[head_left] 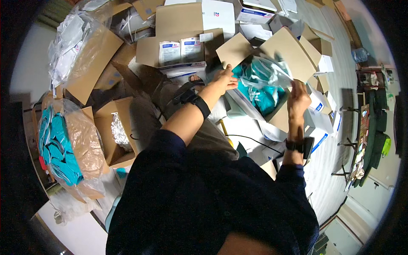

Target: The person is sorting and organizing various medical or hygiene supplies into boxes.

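In front of me to the right stands an open cardboard box point(282, 117) with its flaps spread. Teal items with white edges or strips point(265, 100) fill it; their exact kind I cannot make out. A clear plastic bag point(268, 72) covers part of them and is blurred at its upper right. My right hand point(298, 100) is closed at the box's right side, pinching the bag's edge. At the left side of the box is my left hand point(225, 80), its fingers apart beside the bag; whether it touches the plastic is unclear.
At far left, more teal items point(59, 144) lie in a plastic-lined box. Beside it a cardboard box point(112, 157) holds crumpled silvery-white material. Ahead, another open box point(178, 25) contains white packets point(191, 50). A black cable point(255, 139) runs below the working box.
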The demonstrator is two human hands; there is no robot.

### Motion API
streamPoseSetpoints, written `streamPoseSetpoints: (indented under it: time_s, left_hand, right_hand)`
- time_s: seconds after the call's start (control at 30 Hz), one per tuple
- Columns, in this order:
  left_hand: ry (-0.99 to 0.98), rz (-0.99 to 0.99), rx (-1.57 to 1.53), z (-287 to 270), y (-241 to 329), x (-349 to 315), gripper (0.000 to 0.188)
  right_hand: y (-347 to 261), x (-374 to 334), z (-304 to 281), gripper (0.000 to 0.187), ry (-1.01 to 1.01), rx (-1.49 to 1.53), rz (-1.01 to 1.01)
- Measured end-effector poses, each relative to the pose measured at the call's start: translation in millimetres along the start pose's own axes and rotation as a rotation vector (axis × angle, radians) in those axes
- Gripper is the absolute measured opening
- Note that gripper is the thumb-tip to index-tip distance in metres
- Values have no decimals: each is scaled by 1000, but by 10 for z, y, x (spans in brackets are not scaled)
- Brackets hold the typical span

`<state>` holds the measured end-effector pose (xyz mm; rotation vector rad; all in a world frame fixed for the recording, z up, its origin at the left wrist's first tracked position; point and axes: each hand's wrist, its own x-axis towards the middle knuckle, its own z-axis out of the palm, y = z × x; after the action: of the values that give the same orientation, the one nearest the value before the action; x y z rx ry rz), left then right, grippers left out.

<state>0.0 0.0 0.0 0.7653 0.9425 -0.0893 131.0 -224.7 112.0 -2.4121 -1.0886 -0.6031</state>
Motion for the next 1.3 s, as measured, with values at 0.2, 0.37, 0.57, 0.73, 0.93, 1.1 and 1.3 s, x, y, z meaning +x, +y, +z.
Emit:
streamPoseSetpoints:
  time_s: [0.2,0.37,0.57,0.73,0.93,1.1,1.3]
  left_hand:
    - [13,38,28,-30,26,-51,61]
    - [14,54,42,-29,-31,-92,61]
    - [-36,105,84,-133,-138,33,59]
    - [21,258,250,-137,-224,-147,30]
    - [-366,560,236,162,-322,-678,70]
    - [11,751,239,11,-282,-709,30]
    - [335,524,-98,-1293,-352,-733,5]
  right_hand:
    - [-85,49,-239,13,240,98,151]
    - [29,-35,-262,17,226,215,277]
    - [436,-170,-198,19,445,243,319]
    - [-71,105,-398,26,559,701,688]
    - [-448,-34,55,29,291,1296,1013]
    - [-1378,-571,543,32,-260,1057,941]
    - [-2173,-610,844,39,-723,1185,701]
